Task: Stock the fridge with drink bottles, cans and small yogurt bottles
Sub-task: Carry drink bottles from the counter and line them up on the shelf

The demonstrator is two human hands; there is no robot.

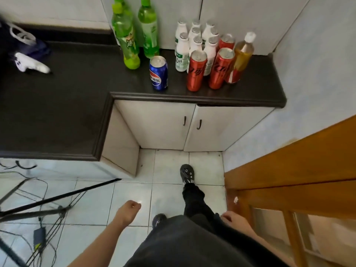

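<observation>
On the black counter (77,83) stand tall green bottles (126,41), a blue cola can (158,73), red cans (196,71), several small white yogurt bottles (182,52) and an amber bottle with a white cap (243,54). Far below them, over the floor, my left hand (129,210) hangs with fingers curled and holds nothing. Down by my hip, my right hand (232,218) also holds nothing, its fingers loosely curled. The fridge is out of view.
White cabinet doors (192,126) sit under the counter. A wooden door (300,170) stands at the right. Tripod legs and cables (48,205) lie on the tiled floor at the left. A white controller (31,63) and a dark bag (23,41) rest on the counter's left.
</observation>
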